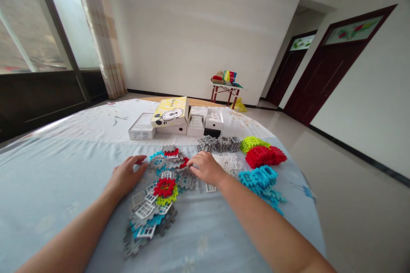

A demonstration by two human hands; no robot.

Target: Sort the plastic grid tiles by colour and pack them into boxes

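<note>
A mixed pile of flat, notched plastic building pieces [165, 188] in red, grey, blue, green and white lies on the cloth between my hands. My left hand [128, 174] rests at the pile's left edge, thumb and fingers apart, holding nothing. At the pile's upper right, my right hand [206, 167] has its fingertips closed at the edge of a red building piece [184, 162]. Its fingers partly cover that piece. Several white window pieces [229, 163] lie just right of this hand, partly behind it.
Sorted heaps stand at the right: grey pieces [228, 143], green pieces [253, 142], red pieces [264, 156] and blue pieces [261, 181]. Behind them are a yellow cartoon box [171, 110] and white boxes [142, 127]. A small side table [226, 87] stands by the wall.
</note>
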